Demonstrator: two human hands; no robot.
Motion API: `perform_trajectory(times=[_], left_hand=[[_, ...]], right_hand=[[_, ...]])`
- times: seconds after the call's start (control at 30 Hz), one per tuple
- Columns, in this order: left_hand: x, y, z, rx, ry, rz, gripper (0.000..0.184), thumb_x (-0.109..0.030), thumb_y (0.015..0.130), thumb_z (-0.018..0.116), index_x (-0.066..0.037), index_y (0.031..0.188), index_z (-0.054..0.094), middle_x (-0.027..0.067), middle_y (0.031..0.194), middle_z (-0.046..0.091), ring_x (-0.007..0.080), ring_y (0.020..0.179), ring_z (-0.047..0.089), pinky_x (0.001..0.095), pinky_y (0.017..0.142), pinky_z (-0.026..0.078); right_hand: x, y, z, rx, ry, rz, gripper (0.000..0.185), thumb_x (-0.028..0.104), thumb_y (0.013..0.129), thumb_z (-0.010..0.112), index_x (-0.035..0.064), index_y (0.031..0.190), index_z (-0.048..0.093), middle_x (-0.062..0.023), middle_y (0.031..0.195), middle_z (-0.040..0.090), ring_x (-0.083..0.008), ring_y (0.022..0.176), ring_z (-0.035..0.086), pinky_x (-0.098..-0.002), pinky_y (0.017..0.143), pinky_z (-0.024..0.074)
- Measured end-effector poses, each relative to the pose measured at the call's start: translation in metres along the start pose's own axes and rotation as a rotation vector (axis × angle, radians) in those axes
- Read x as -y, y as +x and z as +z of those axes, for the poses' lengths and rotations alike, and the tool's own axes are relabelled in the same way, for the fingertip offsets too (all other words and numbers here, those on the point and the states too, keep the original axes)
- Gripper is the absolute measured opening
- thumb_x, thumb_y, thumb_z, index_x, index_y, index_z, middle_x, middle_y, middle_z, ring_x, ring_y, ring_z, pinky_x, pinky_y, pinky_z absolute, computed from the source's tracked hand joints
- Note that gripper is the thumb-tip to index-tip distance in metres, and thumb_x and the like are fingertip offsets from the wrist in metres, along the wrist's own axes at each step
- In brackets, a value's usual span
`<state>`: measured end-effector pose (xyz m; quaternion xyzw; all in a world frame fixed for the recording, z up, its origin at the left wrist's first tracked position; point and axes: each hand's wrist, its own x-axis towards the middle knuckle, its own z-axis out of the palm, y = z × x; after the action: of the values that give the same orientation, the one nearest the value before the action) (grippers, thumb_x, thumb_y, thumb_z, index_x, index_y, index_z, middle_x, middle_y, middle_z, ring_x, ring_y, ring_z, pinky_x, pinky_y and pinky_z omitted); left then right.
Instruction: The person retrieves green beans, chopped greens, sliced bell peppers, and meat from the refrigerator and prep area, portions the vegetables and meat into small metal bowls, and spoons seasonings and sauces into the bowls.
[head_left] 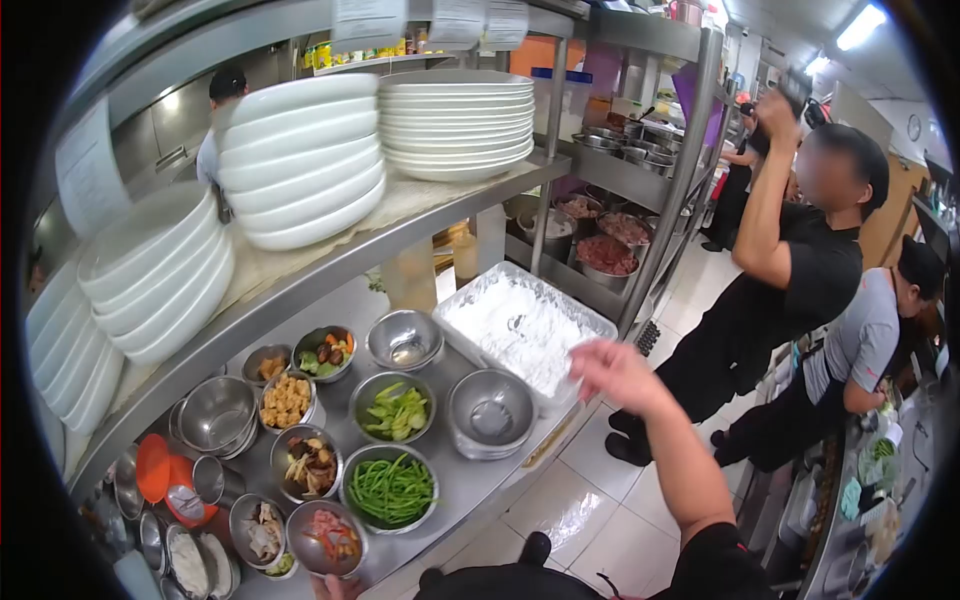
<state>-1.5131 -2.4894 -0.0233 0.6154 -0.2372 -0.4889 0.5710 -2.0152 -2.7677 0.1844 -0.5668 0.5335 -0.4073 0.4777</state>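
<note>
My right hand (625, 378) is raised at the near corner of a clear tray (607, 328) of white powder (520, 325). Its fingers are slightly blurred, loosely stretched out, with nothing seen in them. At the bottom edge, only a small part of my left hand (337, 588) shows, just below a metal bowl (305, 557) of red and pink pieces (335, 532). Its fingers are mostly cut off, and I cannot tell whether it touches the bowl. Close by are a bowl of green beans (390, 488) and stacked metal bowls (490, 410).
White plates (458, 125) and deep white bowls (300, 160) are stacked on the shelf above the counter. More metal bowls hold cut greens (397, 412) and fried cubes (287, 400). A co-worker (800, 260) with a raised arm stands right; another person (850, 350) bends over a counter.
</note>
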Motion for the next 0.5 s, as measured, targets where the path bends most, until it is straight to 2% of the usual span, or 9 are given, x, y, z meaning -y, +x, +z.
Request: perform_trajectory(times=[0.03,0.1,0.17,0.2,0.3,0.33,0.43,0.47,0.5], left_hand=[[-0.001,-0.009,0.006,-0.059,-0.045,-0.022,0.071,-0.038,0.095,0.061,-0.007,0.146,0.025,0.0196,0.119,0.052,0.0355,0.101,0.062,0.0425,0.08,0.057],[0.003,-0.023,0.016,-0.225,-0.129,-0.033,0.071,-0.038,0.095,0.061,-0.009,0.148,0.023,0.0187,0.12,0.052,0.0358,0.1,0.062,0.0414,0.078,0.057],[0.01,-0.039,0.019,-0.444,-0.213,-0.018,0.072,-0.038,0.095,0.061,-0.01,0.149,0.022,0.0175,0.12,0.052,0.0357,0.096,0.063,0.0389,0.075,0.057],[-0.017,-0.059,0.048,-0.462,-0.233,-0.024,0.062,-0.035,0.096,0.06,-0.008,0.144,0.033,0.013,0.106,0.058,0.0262,0.083,0.063,0.0317,0.068,0.053],[-0.038,-0.08,0.089,-0.403,-0.108,0.122,0.046,-0.031,0.098,0.057,-0.004,0.134,0.046,0.0078,0.087,0.059,0.0164,0.068,0.057,0.0261,0.063,0.048],[-0.049,-0.085,0.113,-0.427,-0.118,0.179,0.037,-0.027,0.098,0.057,-0.001,0.124,0.054,0.0038,0.077,0.057,0.0103,0.064,0.052,0.0252,0.061,0.047],[-0.069,-0.08,0.15,-0.297,0.115,0.303,0.035,-0.024,0.098,0.057,0.0,0.123,0.054,0.0023,0.076,0.055,0.0092,0.062,0.051,0.0237,0.059,0.045],[-0.074,-0.077,0.149,-0.257,0.288,0.303,0.034,-0.023,0.099,0.056,0.001,0.122,0.055,0.0083,0.091,0.062,0.0138,0.077,0.06,0.0276,0.068,0.05],[-0.078,-0.063,0.143,-0.236,0.288,0.431,0.029,-0.021,0.098,0.055,0.001,0.116,0.056,0.0084,0.087,0.063,0.014,0.072,0.06,0.0271,0.063,0.05]], right_hand=[[0.001,0.021,-0.026,-0.11,0.01,-0.186,0.022,0.018,0.092,0.065,0.0011,0.106,0.062,-0.0042,0.083,0.066,-0.0095,0.059,0.06,-0.0246,0.056,0.0516],[0.017,0.054,-0.079,-0.332,-0.092,-0.259,0.015,0.016,0.09,0.067,0.0036,0.096,0.062,0.0005,0.074,0.062,-0.0068,0.058,0.057,-0.0229,0.05,0.0469],[0.024,0.086,-0.124,-0.58,-0.243,-0.448,0.019,0.021,0.087,0.07,0.003,0.09,0.064,-0.0016,0.071,0.064,-0.0091,0.059,0.056,-0.0259,0.054,0.0469],[0.037,0.094,-0.139,-0.695,-0.351,-0.513,0.017,0.018,0.087,0.069,0.0021,0.088,0.064,-0.0029,0.069,0.063,-0.0094,0.059,0.056,-0.0282,0.055,0.0467],[0.073,0.117,-0.165,-0.792,-0.492,-0.608,0.016,0.014,0.085,0.07,0.0001,0.09,0.063,-0.0104,0.068,0.064,-0.0187,0.061,0.061,-0.0334,0.06,0.0496],[0.086,0.129,-0.17,-0.802,-0.566,-0.662,0.018,0.016,0.085,0.07,0.0004,0.092,0.063,-0.0139,0.071,0.066,-0.0269,0.064,0.064,-0.0374,0.064,0.0507],[0.116,0.159,-0.192,-0.864,-0.609,-0.745,0.021,0.018,0.084,0.07,0.001,0.094,0.063,-0.0153,0.074,0.066,-0.0305,0.069,0.066,-0.0398,0.066,0.0508],[0.129,0.153,-0.196,-0.906,-0.515,-0.724,0.022,0.02,0.084,0.07,0.0017,0.093,0.063,-0.0164,0.078,0.067,-0.0316,0.072,0.066,-0.0409,0.067,0.0509],[0.132,0.153,-0.203,-0.988,-0.465,-0.774,0.02,0.02,0.084,0.07,0.0023,0.093,0.063,-0.0151,0.078,0.068,-0.0289,0.072,0.066,-0.0399,0.066,0.0507]])
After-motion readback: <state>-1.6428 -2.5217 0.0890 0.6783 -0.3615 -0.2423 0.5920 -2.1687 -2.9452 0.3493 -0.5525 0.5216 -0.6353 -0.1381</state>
